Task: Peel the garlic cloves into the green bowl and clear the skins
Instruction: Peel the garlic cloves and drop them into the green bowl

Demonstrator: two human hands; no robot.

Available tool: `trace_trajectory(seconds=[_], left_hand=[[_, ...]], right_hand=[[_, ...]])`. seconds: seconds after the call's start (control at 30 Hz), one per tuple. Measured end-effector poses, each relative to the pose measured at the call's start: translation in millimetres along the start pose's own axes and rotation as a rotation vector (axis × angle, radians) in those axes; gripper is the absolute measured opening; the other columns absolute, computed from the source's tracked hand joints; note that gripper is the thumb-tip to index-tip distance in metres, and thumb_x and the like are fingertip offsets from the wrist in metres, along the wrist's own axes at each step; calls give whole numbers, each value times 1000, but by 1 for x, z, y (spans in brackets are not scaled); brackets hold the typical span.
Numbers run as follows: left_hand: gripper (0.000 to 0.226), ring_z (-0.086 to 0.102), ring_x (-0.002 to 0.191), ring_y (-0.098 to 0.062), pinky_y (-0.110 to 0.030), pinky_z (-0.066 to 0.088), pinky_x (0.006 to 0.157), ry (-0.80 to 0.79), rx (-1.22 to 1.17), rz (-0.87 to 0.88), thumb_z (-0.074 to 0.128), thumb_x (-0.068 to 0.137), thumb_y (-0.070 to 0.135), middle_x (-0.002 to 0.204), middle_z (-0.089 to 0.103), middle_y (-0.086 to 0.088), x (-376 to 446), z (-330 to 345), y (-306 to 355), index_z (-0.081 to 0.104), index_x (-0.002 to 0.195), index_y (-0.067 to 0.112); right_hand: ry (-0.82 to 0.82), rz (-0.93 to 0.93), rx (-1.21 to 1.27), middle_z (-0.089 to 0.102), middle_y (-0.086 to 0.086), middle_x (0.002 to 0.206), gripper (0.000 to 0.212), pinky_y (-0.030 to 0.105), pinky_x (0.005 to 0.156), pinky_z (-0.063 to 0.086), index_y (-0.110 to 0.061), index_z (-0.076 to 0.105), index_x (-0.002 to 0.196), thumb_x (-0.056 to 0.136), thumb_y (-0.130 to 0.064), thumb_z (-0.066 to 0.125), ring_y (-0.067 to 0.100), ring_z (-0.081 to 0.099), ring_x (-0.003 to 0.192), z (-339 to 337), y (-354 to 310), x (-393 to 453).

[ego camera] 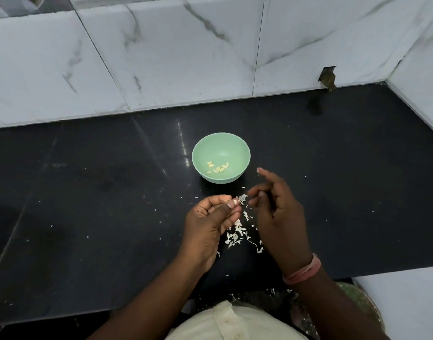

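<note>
A green bowl [221, 158] stands on the black counter and holds several peeled garlic cloves [218, 168]. Just in front of it, my left hand [210, 222] pinches a small garlic clove [235, 200] with loose skin between thumb and fingertips. My right hand [277, 212] hovers to the right of the clove, fingers loosely spread and holding nothing I can see. A pile of white garlic skins [237, 235] lies on the counter between and below the two hands.
The black counter [87, 192] carries scattered skin flecks around the hands. A white marble-tiled wall [186, 57] rises behind it and at the right. The counter's front edge runs just before my body, with more skin bits lying there.
</note>
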State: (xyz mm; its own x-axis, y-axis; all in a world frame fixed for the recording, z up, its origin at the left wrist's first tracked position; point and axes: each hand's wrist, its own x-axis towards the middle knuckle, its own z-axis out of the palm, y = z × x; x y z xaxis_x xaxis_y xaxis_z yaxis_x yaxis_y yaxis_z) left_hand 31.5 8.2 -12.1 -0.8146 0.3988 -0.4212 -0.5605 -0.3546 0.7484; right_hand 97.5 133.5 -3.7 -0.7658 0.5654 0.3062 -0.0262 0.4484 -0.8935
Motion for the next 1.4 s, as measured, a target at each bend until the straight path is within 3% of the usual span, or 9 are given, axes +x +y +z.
trace_trajectory(seconds=[0.2,0.4,0.5,0.63,0.87,0.93,1.03,1.23,1.4], left_hand=[[20,74,83,-22,-28,61,77,-2,42,0,71,82,2,93,74,-18,-1,2,3,67,102,0],[16,73,76,-21,-29,62,75,26,136,1,67,88,-8,87,74,-16,0,0,3,64,101,0],[20,73,76,-24,-31,61,76,37,134,-5,67,87,-10,88,73,-20,0,0,3,61,98,5],[27,74,81,-28,-30,62,74,24,134,-12,70,83,-10,93,73,-27,-2,2,4,56,96,8],[20,74,78,-24,-26,61,71,52,116,-37,67,88,-6,92,74,-24,1,2,8,53,93,9],[17,74,78,-22,-26,61,70,66,120,-39,63,91,-5,90,74,-22,2,1,9,53,95,7],[15,74,76,-21,-24,61,67,104,73,-59,61,93,-5,86,75,-19,5,2,12,55,90,8],[18,76,80,-22,-24,62,67,193,-171,-149,67,88,-8,88,76,-18,19,11,23,56,90,6],[22,74,69,-19,-25,62,72,187,-119,-64,71,84,-8,77,73,-15,15,19,22,55,90,6]], right_hand=[[-167,-170,-272,61,-16,108,66,11,90,45,-24,53,144,86,0,74,2,56,94,3,12,-3],[-221,-275,-320,69,-3,102,64,8,90,38,-18,55,143,85,2,72,4,54,95,5,13,0],[-188,-149,-240,72,-10,92,57,17,81,50,-25,61,131,83,4,72,4,65,88,3,6,0],[-163,63,-108,72,-12,79,42,11,69,49,-24,60,116,83,-1,75,4,69,77,-1,1,5],[-2,550,310,73,9,85,26,39,70,56,-18,61,107,88,-2,71,15,64,67,9,4,5],[40,587,332,74,9,85,21,36,64,57,-16,64,106,90,-3,70,15,64,67,7,8,5],[64,589,375,74,8,78,10,25,55,53,-7,64,106,98,-3,61,14,63,64,7,10,6],[46,591,379,73,6,77,9,25,56,52,-7,66,103,99,-5,59,15,62,66,9,9,6],[-41,259,155,69,-2,99,30,18,78,54,-20,69,107,86,0,74,8,67,84,14,-4,9]])
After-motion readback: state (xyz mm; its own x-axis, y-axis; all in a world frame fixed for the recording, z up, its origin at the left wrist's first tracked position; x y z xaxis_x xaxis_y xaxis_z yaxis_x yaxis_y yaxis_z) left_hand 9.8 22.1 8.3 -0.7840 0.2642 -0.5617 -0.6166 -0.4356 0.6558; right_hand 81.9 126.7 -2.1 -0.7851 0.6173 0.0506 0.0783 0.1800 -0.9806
